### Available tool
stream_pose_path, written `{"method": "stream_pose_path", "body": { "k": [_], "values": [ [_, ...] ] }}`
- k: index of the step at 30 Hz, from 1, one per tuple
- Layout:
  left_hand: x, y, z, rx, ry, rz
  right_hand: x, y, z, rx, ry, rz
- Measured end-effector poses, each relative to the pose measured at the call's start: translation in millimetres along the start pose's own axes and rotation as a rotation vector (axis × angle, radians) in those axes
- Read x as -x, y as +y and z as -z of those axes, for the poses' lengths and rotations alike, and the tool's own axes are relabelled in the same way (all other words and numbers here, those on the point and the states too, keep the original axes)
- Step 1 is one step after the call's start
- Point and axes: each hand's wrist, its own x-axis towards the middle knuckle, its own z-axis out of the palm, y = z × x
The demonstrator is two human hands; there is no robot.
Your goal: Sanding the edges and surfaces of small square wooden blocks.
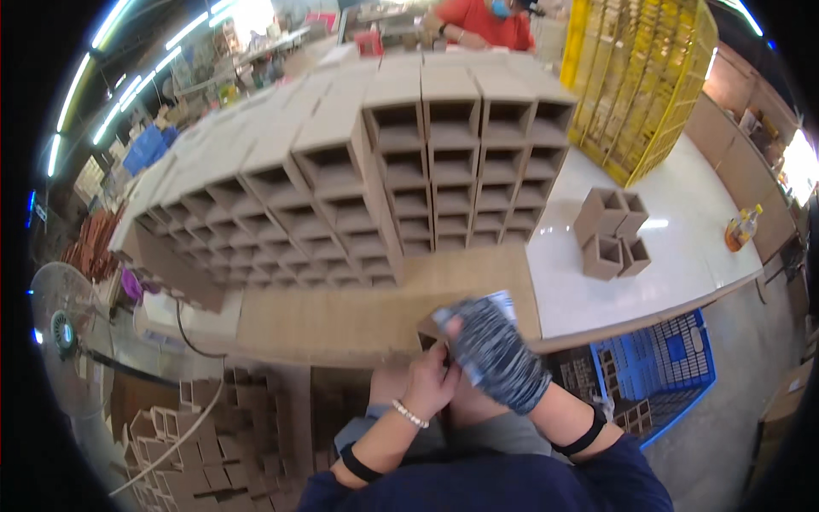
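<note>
- A small brown box lies between the two hands, at the near edge of the table, just left of the gloved right hand and just far of the bare left hand.
- The left hand is the nearer one: its fingers are curled in at the box's near side and appear to grasp it.
- The right hand reaches across from the right, its fingers bent toward the box; blur and the glove hide their tips, so I cannot tell whether they grip.
- A white-and-blue piece shows at the far side of the glove; whether it is held is unclear.
- The box's long axis cannot be read, since the hands cover most of it.
- Far of both hands stands a stack of brown boxes, well apart from them.
</note>
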Motion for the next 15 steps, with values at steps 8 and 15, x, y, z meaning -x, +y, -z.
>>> {"method": "stream_pose_path", "body": {
  "k": [8, 15],
  "values": [
    [6, -3, 1, 0.11, 0.012, 0.086, 23, 41, -12, 0.347, 0.039, -0.144],
    [10, 2, -1, 0.112, 0.012, 0.016, 37, 81, -17, 0.424, -0.341, -0.538]
  ]
}}
